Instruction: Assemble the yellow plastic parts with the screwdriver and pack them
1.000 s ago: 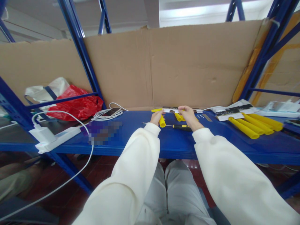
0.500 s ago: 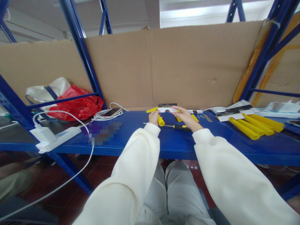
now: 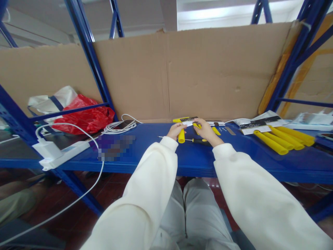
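left hand (image 3: 176, 131) is grasping a yellow-handled tool (image 3: 181, 136), fingers curling round the handle, its round open end pointing back toward the wearer. tool is sitting above the blue bench (image 3: 195, 158), roughly mid-bench, near the back edge. its black-and-white card (image 3: 187, 123) is spanning from the left hand toward the right, and a yellow piece is sticking out past the card's far left side.

right hand (image 3: 205, 129) is reaching in at the card's right end, fingers bending and touching around there. can't tell if they're actually pinching it or just resting; too small at this range. more yellow is showing right under those fingers, can't tell what it belongs to.

black-and-yellow screwdriver (image 3: 200, 140) is lying on the bench just on the near side of the hands, shaft pointing left. to the right of the right hand, another yellow piece (image 3: 216, 131) is lying on the bench, with a small grey metal strip (image 3: 230, 131) further right.

well off to the right, a bunch of yellow handles (image 3: 281, 139) is lying fanned toward the wearer, black-and-white cards at the far ends. coiled white cable (image 3: 114, 128) is lying at back left, beside a red bag (image 3: 83, 113).
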The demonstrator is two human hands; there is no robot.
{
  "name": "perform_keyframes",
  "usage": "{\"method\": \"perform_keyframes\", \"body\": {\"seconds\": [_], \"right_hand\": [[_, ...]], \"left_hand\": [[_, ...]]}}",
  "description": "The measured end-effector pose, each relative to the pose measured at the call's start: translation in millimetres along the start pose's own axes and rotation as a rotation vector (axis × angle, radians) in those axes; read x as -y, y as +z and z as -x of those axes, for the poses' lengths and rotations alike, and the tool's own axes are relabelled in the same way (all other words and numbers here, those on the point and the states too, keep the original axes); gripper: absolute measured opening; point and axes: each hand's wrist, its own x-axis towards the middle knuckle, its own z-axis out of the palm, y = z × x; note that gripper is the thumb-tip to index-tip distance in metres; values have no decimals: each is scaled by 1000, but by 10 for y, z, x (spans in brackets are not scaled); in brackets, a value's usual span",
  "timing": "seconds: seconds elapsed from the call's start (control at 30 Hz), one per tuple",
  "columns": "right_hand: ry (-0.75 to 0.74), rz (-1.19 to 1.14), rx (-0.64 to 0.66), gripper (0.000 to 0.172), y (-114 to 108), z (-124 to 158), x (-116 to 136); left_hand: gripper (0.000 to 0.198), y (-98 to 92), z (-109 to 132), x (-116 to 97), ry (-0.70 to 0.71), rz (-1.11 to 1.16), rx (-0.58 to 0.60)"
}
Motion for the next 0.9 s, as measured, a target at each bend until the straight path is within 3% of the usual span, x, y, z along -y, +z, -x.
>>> {"method": "perform_keyframes", "body": {"seconds": [0.1, 0.2, 0.47, 0.6, 0.9], "right_hand": [[-26, 47, -54, 26, -46, -12, 15], [-32, 76, -82, 24, -71, -11, 25], [39, 275, -54, 24, -68, -8, 6], [66, 339, -32, 25, -63, -11, -13], [90, 388, -45, 28, -76, -7, -10]], "left_hand": [[33, -2, 32, 9, 2, -91, 148], [31, 10, 64, 13, 12, -168, 195], [14, 56, 147, -83, -116, -231, 49], [4, 64, 136, -99, -89, -135, -1], [11, 6, 33, -33, -141, -74, -150]]}}
